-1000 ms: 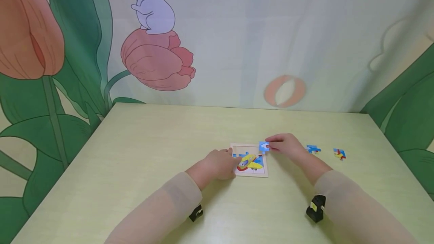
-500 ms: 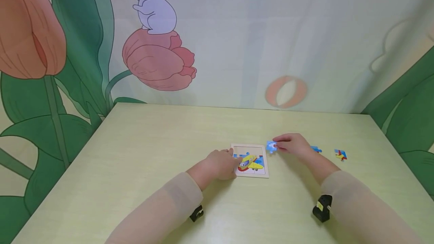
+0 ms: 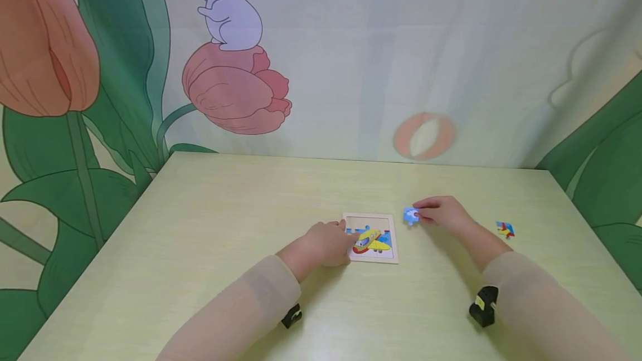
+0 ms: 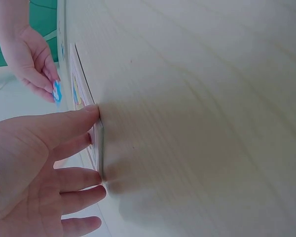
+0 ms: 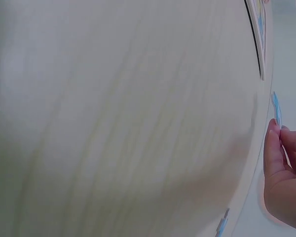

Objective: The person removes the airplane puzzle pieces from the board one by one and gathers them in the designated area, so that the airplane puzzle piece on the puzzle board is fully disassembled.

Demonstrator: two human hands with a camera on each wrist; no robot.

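The right hand (image 3: 443,213) pinches a flat light-blue puzzle piece (image 3: 409,216) by one edge, perhaps for leaving its knob free; the left hand (image 3: 327,243), fingers apart, touches a square pale-wood frame (image 3: 393,241) left of the pinching fingers, apparently to steady it.

the right hand (image 3: 443,213) has drawn the pinched blue puzzle piece (image 3: 411,216) rightward, from across the wooden frame's (image 3: 394,244) upper right corner to just beside it, and now almost wholly hides a second blue piece (image 3: 476,222).
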